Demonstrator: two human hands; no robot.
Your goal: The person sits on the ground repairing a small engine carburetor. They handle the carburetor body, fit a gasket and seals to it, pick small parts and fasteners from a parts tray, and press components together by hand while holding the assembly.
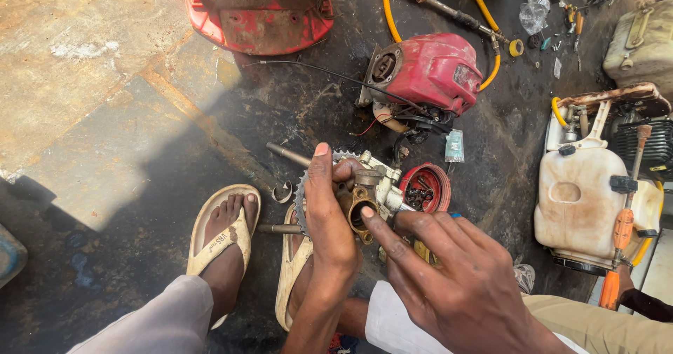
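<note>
The left hand (328,217) is wrapped around a small brass carburettor body (361,203), gripping it above the oily floor (175,130). The right hand (449,270) holds nothing; its forefinger presses at the carburettor's round bore. The step looks like inspecting or clearing that opening. A saw-toothed blade (303,193) lies beneath, a red cup of small parts (426,188) just beside, a red engine (427,73) beyond.

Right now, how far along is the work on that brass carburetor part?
Done: the red engine lies opened on the floor, small parts gathered in the red round cap. In hand: the left hand grips the brass carburetor part; the right hand puts an index fingertip at its round opening. Left: the part is off the engine, and the orange-handled screwdriver lies unused.
</note>
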